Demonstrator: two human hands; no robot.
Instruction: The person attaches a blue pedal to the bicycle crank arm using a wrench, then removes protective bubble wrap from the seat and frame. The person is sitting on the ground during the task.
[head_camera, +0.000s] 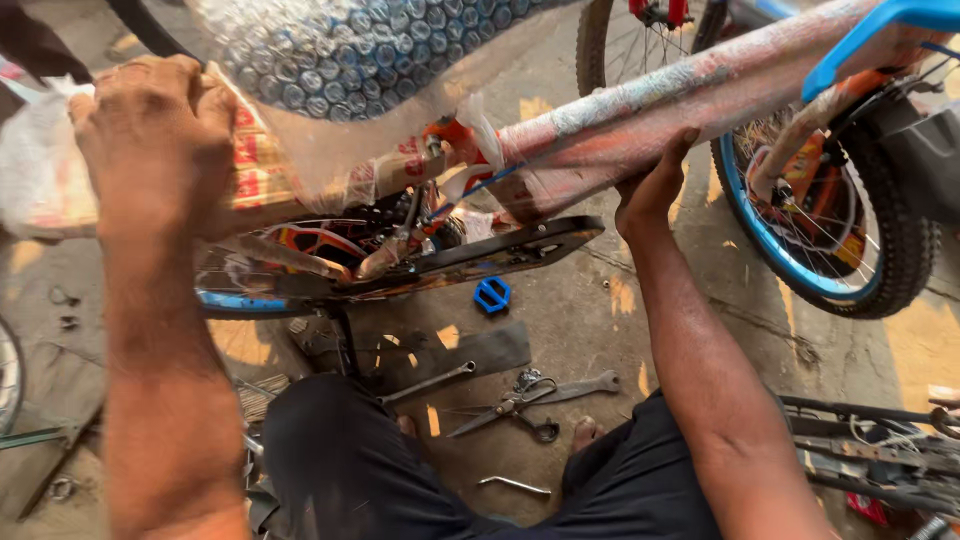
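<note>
A: Item one, left hand (150, 135)?
B: Closed over the wrapped bicycle frame (640, 115) at its left end, knuckles up, fingers curled down around the plastic-covered tube.

A: Item two, right hand (650, 185)?
B: Pressed up against the underside of the same frame, near its middle; fingers wrap around the far side, so the grip is partly hidden.

A: Location of the frame?
B: Held across the view above the floor, slanting upward to the right, wrapped in clear plastic and printed paper. Bubble wrap (370, 45) covers a part above it. A black chain guard (500, 250) hangs just below.

A: Attached parts?
B: Rear wheel (850, 260), blue rim, knobby tyre, at the right. A blue bar (880, 30) crosses the top right corner.

A: Floor stock?
B: Blue pedal (491, 294) beneath the chain guard; scissors (510, 408); flat spanner (585, 386) touching the scissors; long wrench (430, 383) just left of them; a small bent metal rod (513, 485) nearer the person's knees.
</note>
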